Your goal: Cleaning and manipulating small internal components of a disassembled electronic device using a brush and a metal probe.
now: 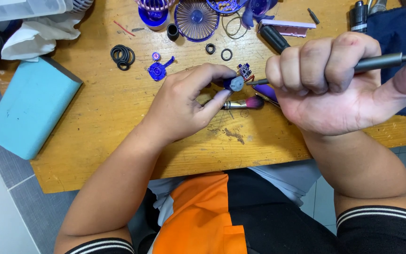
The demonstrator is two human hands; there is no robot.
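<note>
My left hand (191, 104) pinches a small grey motor (235, 83) with a tiny purple circuit board (245, 70) hanging off its end. My right hand (327, 84) is closed around a slim dark metal screwdriver (381, 61), whose tip meets the motor. Both hands hover above a wooden table (104, 113). Under them lies a small brush with pink bristles (245, 103). A purple plastic piece (265, 91) shows just beneath my right fingers.
Purple fan parts lie at the back: a round grille (196, 19), a small hub piece (160, 69), black rubber rings (122, 56). A light blue block (30, 106) overhangs the left edge. A black-handled tool (274, 38), lilac casing (291, 27) and dark cloth (395, 28) sit at the right.
</note>
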